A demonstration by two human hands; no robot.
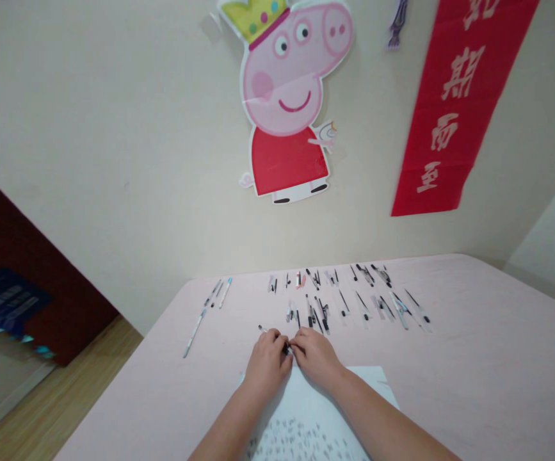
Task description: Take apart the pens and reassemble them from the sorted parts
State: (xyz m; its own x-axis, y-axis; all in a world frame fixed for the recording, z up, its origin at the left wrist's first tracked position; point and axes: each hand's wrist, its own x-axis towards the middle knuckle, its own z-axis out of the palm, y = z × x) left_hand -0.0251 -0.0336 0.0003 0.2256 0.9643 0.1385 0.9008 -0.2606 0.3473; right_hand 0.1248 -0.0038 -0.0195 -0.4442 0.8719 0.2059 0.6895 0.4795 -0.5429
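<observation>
My left hand is closed round a pen whose dark part shows between my two hands. Another pen-like end pokes out beyond the left knuckles; whether it belongs to the same pen I cannot tell. The fingers of my right hand pinch together at the right tip of the held pen, touching it. Both hands rest over the top edge of a white sheet of paper, covered lower down with dark handwritten marks. Fingers hide most of the pen.
Beyond my hands, disassembled pens and caps lie in two rows, including a black group and a light-blue pen. Several whole pens, one of them long and pale, lie at the left. A pink-covered table meets the wall behind.
</observation>
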